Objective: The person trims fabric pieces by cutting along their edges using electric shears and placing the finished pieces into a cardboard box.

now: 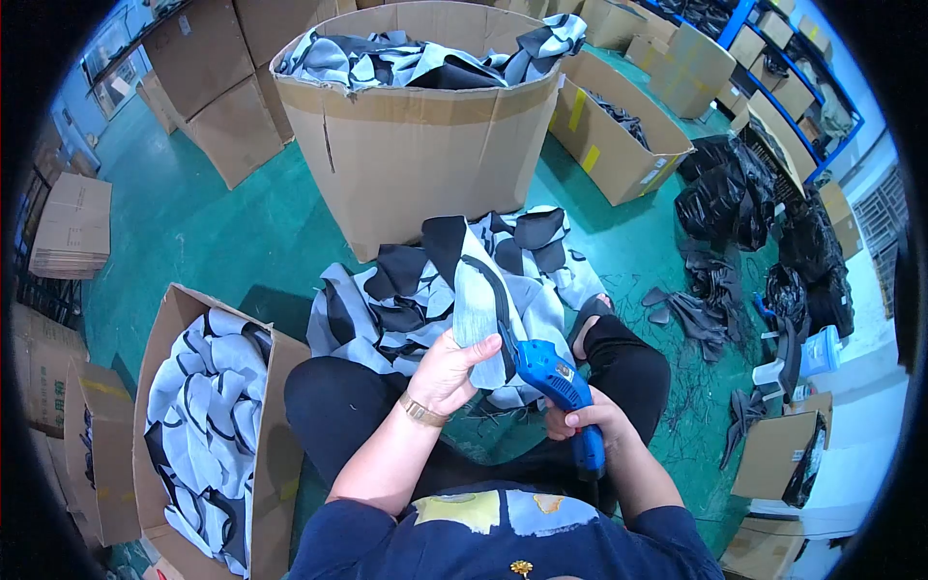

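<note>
My left hand (449, 372) is closed on a grey-and-black fabric piece (477, 300), thumb on top, holding it up in front of me. My right hand (592, 416) wraps round the handle of a blue handheld power tool (556, 372). The tool's front end is beside the lower right edge of the piece; whether it touches the cloth I cannot tell. Behind and below lies a loose pile of similar grey-and-black fabric pieces (387, 304) on the floor, between my bent legs and a big carton.
A tall carton (416, 145) full of fabric stands ahead, with a lower carton (604, 155) to its right. Close at my left is an open carton (275, 445) of fabric pieces. Black bags (725, 193), dark scraps (706, 309) and loose threads lie on the right.
</note>
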### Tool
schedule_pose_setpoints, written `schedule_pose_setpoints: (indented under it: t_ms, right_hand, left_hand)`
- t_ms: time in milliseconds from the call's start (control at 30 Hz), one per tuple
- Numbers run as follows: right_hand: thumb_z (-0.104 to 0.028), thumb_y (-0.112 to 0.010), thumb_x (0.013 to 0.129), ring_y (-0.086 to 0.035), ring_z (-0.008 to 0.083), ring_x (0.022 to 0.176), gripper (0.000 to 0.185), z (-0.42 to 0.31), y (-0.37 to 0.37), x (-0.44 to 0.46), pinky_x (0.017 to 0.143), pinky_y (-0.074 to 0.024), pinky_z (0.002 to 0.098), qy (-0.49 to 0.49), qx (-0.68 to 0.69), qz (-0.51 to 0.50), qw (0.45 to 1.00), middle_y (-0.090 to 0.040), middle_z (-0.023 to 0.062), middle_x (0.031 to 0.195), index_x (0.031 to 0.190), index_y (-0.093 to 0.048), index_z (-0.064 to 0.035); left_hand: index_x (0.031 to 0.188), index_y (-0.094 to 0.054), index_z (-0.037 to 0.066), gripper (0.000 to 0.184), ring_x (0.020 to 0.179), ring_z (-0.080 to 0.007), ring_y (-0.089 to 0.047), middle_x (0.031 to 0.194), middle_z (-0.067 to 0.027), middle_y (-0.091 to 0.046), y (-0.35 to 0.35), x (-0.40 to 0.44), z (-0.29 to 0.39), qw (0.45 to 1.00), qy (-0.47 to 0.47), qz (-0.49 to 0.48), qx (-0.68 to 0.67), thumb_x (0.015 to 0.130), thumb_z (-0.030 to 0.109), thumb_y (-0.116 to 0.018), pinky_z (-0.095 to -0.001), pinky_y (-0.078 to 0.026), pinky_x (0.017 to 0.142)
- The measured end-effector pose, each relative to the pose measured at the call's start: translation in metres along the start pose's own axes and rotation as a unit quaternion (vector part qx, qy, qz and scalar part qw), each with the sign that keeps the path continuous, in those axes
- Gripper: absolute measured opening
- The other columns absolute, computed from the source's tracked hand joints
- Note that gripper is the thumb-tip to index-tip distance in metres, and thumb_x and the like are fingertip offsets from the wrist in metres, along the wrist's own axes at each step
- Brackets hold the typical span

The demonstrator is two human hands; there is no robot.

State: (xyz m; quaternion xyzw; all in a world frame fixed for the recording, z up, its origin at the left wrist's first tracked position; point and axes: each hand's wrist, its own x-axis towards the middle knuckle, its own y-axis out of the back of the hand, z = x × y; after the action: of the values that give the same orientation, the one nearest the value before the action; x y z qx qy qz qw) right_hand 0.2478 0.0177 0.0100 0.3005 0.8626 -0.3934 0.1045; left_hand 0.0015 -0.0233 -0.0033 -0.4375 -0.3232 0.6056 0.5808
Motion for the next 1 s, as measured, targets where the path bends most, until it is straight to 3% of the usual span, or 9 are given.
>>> schedule_pose_setpoints:
  t_ms: [300,433,533,633,733,867,1000]
  right_hand:
    - [-0.019,-0.073,0.065,-0.045,0.0151,0.055,0.048,-0.003,-0.002,0.015,0.06,-0.0369,0.0307,0.028,0.054,0.001,0.998,-0.048,0.0038,0.062,0.103,-0.052,0.0006]
    - [-0.02,-0.073,0.07,-0.055,0.0146,0.064,0.045,-0.037,-0.004,0.026,0.062,-0.0423,0.0272,0.116,-0.12,0.096,0.981,-0.057,0.0057,0.07,0.105,-0.055,0.0003]
    - [-0.021,-0.078,0.07,-0.055,0.0103,0.07,0.045,-0.061,-0.021,0.036,0.065,-0.0429,0.0241,0.17,-0.243,0.169,0.94,-0.059,0.0023,0.078,0.104,-0.057,-0.0016]
    - [-0.017,-0.083,0.066,-0.053,0.008,0.078,0.051,-0.063,-0.039,0.052,0.071,-0.0446,0.0228,0.197,-0.321,0.177,0.909,-0.058,-0.0002,0.088,0.107,-0.056,-0.0017]
    - [-0.015,-0.083,0.066,-0.054,0.0092,0.078,0.055,-0.051,-0.036,0.062,0.072,-0.0463,0.0244,0.222,-0.398,0.161,0.875,-0.059,0.0017,0.09,0.11,-0.054,0.0008]
    - [-0.015,-0.081,0.069,-0.056,0.0098,0.079,0.053,-0.042,-0.035,0.064,0.072,-0.047,0.0251,0.187,-0.38,0.166,0.89,-0.06,0.0021,0.091,0.112,-0.054,0.0018]
    - [-0.016,-0.079,0.072,-0.055,0.0088,0.077,0.051,-0.045,-0.026,0.049,0.069,-0.0457,0.0239,0.18,-0.302,0.189,0.917,-0.059,0.0012,0.089,0.114,-0.055,0.0008]
  left_hand:
    - [0.112,-0.061,0.006,0.027,0.096,-0.0162,-0.063,0.105,-0.0042,-0.066,-0.003,-0.005,-0.004,0.999,0.019,-0.029,0.011,0.085,0.002,-0.066,-0.0326,-0.05,0.085]
    - [0.112,-0.062,0.006,0.028,0.099,-0.0155,-0.062,0.108,-0.0041,-0.066,-0.006,-0.003,-0.008,0.998,0.007,-0.022,0.057,0.085,0.003,-0.067,-0.0317,-0.049,0.088]
    - [0.113,-0.063,0.006,0.029,0.099,-0.0142,-0.062,0.108,-0.0035,-0.066,-0.007,-0.001,-0.016,0.989,0.007,-0.026,0.144,0.084,0.005,-0.069,-0.0303,-0.048,0.087]
    - [0.11,-0.063,0.004,0.025,0.094,-0.0114,-0.062,0.104,-0.0019,-0.066,-0.005,-0.002,-0.025,0.971,0.026,-0.033,0.237,0.086,0.01,-0.068,-0.0284,-0.048,0.084]
    - [0.108,-0.062,0.004,0.02,0.09,-0.0097,-0.061,0.101,-0.0011,-0.065,-0.003,0.003,-0.02,0.995,0.012,0.004,0.096,0.091,0.014,-0.063,-0.0267,-0.048,0.081]
    - [0.108,-0.06,0.003,0.02,0.086,-0.01,-0.062,0.099,-0.0026,-0.065,0.0,0.01,-0.024,0.984,-0.085,0.061,0.143,0.094,0.016,-0.059,-0.026,-0.049,0.078]
    - [0.106,-0.062,0.002,0.019,0.085,-0.0109,-0.063,0.095,-0.0035,-0.066,0.001,0.008,-0.012,0.987,-0.073,0.089,0.116,0.092,0.015,-0.061,-0.0268,-0.05,0.077]
